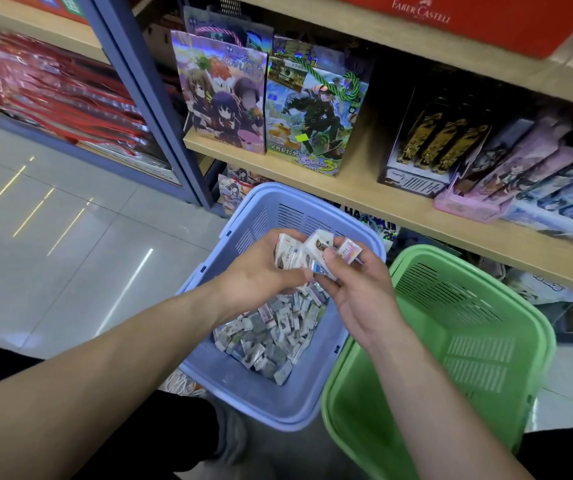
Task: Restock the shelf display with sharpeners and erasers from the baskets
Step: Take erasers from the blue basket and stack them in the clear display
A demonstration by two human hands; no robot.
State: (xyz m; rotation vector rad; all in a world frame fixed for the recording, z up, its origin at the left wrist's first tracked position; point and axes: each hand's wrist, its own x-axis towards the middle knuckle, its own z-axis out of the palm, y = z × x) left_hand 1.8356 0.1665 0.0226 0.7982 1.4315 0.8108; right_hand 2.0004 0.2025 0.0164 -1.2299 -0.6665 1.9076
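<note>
A blue basket [357, 233] stands on the floor with a heap of small wrapped erasers [271, 336] in its bottom. Above it my left hand [260, 271] holds a bunch of several erasers [293, 252], fingers curled round them. My right hand [357, 289] meets it from the right and pinches erasers at the bunch's right side, among them a pink-banded eraser [349, 251]. A green basket [485, 341] stands to the right of the blue one, and what I see of its inside holds nothing.
A wooden shelf [364, 199] runs behind the baskets with anime gift bags [224, 98], a black box [427, 157] and pink and blue boxes [520, 188]. A grey upright post [153, 109] stands at left. Tiled floor [53, 237] lies to the left.
</note>
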